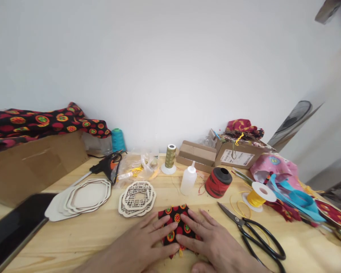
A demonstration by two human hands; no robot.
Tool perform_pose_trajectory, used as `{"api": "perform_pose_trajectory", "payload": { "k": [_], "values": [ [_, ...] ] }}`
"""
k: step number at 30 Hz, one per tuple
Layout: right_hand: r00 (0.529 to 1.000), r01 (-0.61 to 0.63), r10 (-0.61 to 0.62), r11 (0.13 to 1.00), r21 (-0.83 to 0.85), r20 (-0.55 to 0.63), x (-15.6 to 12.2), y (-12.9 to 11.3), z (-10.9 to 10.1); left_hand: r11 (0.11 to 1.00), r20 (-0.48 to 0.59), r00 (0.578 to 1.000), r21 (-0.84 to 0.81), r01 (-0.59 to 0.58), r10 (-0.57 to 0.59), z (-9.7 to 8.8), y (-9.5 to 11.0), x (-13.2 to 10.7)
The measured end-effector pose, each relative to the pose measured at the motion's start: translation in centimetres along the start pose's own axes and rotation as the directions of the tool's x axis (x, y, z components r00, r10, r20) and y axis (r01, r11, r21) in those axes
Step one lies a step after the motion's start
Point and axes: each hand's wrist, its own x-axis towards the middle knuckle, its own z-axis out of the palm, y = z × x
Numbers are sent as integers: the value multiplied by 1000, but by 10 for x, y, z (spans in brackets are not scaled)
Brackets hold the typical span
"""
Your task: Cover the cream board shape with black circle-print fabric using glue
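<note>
A small piece of black fabric with red, orange and green round motifs point(177, 217) lies on the wooden table in front of me. My left hand point(149, 237) rests flat on its left side, fingers spread. From the right, my right hand point(204, 235) presses on the same piece, its fingers also stretched out. A bit of yellow cord point(181, 252) pokes out at the fabric's near edge. Black-handled scissors point(251, 231) lie partly open to the right of my right hand. Beyond my left hand sits a stack of lattice-cut wooden plates point(138, 198).
At left are plain wooden frames point(88, 195), a black phone or tablet point(19, 223), a glue gun point(106, 165) and a cardboard box point(36, 163). Behind stand a white squeeze bottle point(189, 180) and a red cord spool point(218, 183). Right are a yellow cord spool point(255, 199) and blue ribbon point(298, 201).
</note>
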Motion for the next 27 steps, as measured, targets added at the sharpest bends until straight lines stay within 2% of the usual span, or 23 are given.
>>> {"api": "perform_pose_trajectory", "payload": {
  "k": [4,6,9,12,14,17,20,23,25,27],
  "values": [
    [999,37,-37,999,26,-13,-2,-2,-5,1000,77,997,-16,-6,7,1,-2,-2],
    [1000,20,-19,999,30,-20,-2,-4,-9,999,74,997,-34,-19,21,1,-3,-2],
    [1000,-5,5,1000,22,-12,-2,-5,-10,1000,32,999,6,-10,10,7,-4,-3],
    [999,43,-43,999,14,-25,-2,-3,-7,1000,-64,998,23,13,-12,13,-3,-6],
    [996,70,-69,997,16,-52,-2,-2,-5,1000,-113,993,-7,22,-23,15,-4,-9],
    [998,24,-23,1000,14,-66,0,-7,-9,996,-146,988,-83,30,-42,12,-6,-15],
    [994,-6,5,1000,-4,-108,4,-11,-15,984,-195,970,-125,125,-148,9,-10,-19],
    [965,-108,98,994,-28,-242,10,-10,-14,953,-235,925,-117,278,-299,9,-13,-20],
    [936,-190,177,982,-13,-305,16,-8,-11,940,-237,909,-102,326,-342,10,-14,-20],
    [925,-214,211,976,26,-316,23,-7,-7,939,-240,908,-85,332,-343,12,-15,-19]
  ]
}}
